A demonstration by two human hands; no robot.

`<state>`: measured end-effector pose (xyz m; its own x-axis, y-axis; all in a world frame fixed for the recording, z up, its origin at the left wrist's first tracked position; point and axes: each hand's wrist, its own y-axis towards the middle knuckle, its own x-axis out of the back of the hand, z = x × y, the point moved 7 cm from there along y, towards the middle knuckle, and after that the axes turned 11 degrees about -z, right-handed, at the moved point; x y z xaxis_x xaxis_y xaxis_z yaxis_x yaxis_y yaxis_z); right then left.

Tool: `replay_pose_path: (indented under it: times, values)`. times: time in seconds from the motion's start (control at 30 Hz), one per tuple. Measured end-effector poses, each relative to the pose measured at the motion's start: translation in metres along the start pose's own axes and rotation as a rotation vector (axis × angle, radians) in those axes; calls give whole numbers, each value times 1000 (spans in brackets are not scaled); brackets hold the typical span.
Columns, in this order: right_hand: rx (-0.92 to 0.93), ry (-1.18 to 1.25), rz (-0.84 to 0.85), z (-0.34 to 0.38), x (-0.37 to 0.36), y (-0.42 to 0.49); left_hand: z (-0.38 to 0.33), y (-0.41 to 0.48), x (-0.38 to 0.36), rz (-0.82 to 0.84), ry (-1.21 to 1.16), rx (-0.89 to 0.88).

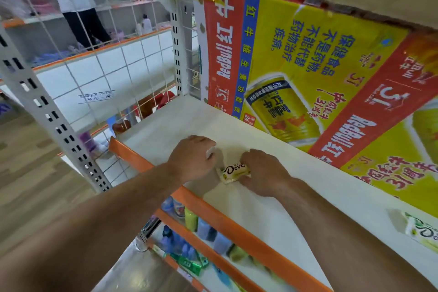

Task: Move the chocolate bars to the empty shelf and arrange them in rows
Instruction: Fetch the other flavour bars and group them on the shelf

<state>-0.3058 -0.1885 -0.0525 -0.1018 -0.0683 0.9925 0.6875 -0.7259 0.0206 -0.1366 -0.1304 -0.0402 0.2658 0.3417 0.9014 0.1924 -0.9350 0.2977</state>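
Observation:
A cream and white Dove chocolate bar [235,171] lies on the white shelf [265,216], near its orange front edge. My left hand [193,157] has its fingers curled over the bar's left end. My right hand [263,172] grips its right end, so the bar sits between both hands. Something white shows under my left hand's fingers; I cannot tell what it is. A second Dove bar [422,230] with a green and white wrapper lies on the same shelf at the far right.
Large yellow and red Red Bull cartons [320,73] stand along the back of the shelf. A white slotted upright [47,111] rises at the left. Bottles and packets [196,237] fill the lower shelf. A person [78,12] stands behind the wire grid.

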Motion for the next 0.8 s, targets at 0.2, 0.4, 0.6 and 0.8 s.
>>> replay_pose_path:
  times: [0.2, 0.4, 0.6, 0.8]
  values:
    - [-72, -1, 18, -9, 9, -23, -29, 14, -14, 14, -41, -97]
    - [-169, 20, -4, -43, 17, -74, -86, 18, -39, 53, -110, -207]
    - [-333, 27, -59, -93, 23, -142, -162, 11, -66, 83, -172, -312]
    - [-495, 29, -127, -152, 35, -217, -244, -5, -87, 92, -176, -432]
